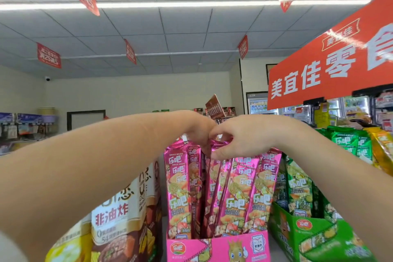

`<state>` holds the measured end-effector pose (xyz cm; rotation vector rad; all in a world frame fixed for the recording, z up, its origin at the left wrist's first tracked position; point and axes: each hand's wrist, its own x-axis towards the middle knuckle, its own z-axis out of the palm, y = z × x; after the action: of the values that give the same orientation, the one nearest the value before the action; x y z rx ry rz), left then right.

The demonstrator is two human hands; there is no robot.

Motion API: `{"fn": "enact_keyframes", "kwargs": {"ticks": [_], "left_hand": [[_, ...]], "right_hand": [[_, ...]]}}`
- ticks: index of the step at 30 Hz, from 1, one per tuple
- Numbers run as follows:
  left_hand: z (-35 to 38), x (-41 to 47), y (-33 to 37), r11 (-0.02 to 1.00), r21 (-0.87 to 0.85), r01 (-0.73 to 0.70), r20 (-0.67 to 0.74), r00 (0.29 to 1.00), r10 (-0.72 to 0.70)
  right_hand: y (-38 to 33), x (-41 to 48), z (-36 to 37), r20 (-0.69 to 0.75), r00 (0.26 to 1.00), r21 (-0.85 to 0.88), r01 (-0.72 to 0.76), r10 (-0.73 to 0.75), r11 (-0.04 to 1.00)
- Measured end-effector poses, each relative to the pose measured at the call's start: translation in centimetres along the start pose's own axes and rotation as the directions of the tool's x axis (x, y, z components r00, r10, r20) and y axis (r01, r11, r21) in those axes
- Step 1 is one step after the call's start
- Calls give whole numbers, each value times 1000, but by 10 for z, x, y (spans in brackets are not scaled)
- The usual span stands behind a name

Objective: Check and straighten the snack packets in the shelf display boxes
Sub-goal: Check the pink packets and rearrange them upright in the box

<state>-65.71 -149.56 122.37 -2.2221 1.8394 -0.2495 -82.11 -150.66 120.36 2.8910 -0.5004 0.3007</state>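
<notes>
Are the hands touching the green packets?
No, the left hand and the right hand both hold the tops of the pink packets.

Both bare forearms reach forward, and the two hands meet in the middle, touching. The left hand (pixel 198 132) bends down at the wrist, its fingertips hidden. The right hand (pixel 240 137) has curled fingers that pinch the top of a pink packet (pixel 213 178).

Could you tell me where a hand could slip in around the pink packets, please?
Narrow bare strips flank the pink box: one beside the brown bags, one beside the green box. The tops of the pink packets are crowded, with the left hand and right hand on them.
</notes>
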Motion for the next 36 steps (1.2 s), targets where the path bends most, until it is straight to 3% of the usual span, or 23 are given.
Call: {"fn": "enact_keyframes", "kwargs": {"ticks": [5, 7, 9, 11, 14, 15, 17, 19, 23, 27, 30, 34, 36], "left_hand": [[-8, -6, -16, 930, -344, 129, -63, 985, -161], [-16, -15, -21, 866, -484, 126, -173, 956, -236], [-29, -29, -21, 765, -643, 33, -329, 891, -315], [-40, -45, -16, 704, -703, -101, -501, 772, -390], [-45, -66, -1, 902, -410, -133, -846, 425, -321], [-44, -75, 5, 945, -301, -124, -919, 302, -253], [-41, -94, 16, 975, -162, -154, -982, 120, -144], [-35, -112, 22, 967, -140, -212, -990, 15, -140], [-15, -143, 32, 928, -181, -325, -966, -119, -230], [4, -167, 44, 827, -176, -534, -914, -225, -339], [16, -179, 54, 667, -175, -724, -858, -220, -464], [45, -187, 65, 393, -267, -880, -789, -34, -613], [63, -188, 69, 360, -363, -860, -762, 52, -646]], "right_hand": [[-3, 2, 7, -48, 998, 12, -34, 35, 999], [-1, 5, 12, -54, 998, 82, -32, 37, 996], [0, 7, 15, -74, 997, 116, -18, 27, 993], [1, 7, 17, -83, 996, 126, 1, 10, 992], [3, 7, 16, -74, 997, 161, -3, 15, 987], [3, 8, 15, -70, 997, 165, -6, 17, 986], [2, 8, 14, -74, 997, 155, 0, 12, 988], [0, 9, 12, -94, 996, 151, 6, 8, 988], [5, 2, 9, -227, 972, 278, 13, 52, 960], [9, -13, 16, -463, 881, 423, 121, 99, 898], [1, -31, 23, -630, 748, 593, 288, 211, 752], [-10, -51, 36, -650, 616, 753, 602, 445, 266], [-14, -60, 39, -603, 597, 709, 705, 529, 13]]}}
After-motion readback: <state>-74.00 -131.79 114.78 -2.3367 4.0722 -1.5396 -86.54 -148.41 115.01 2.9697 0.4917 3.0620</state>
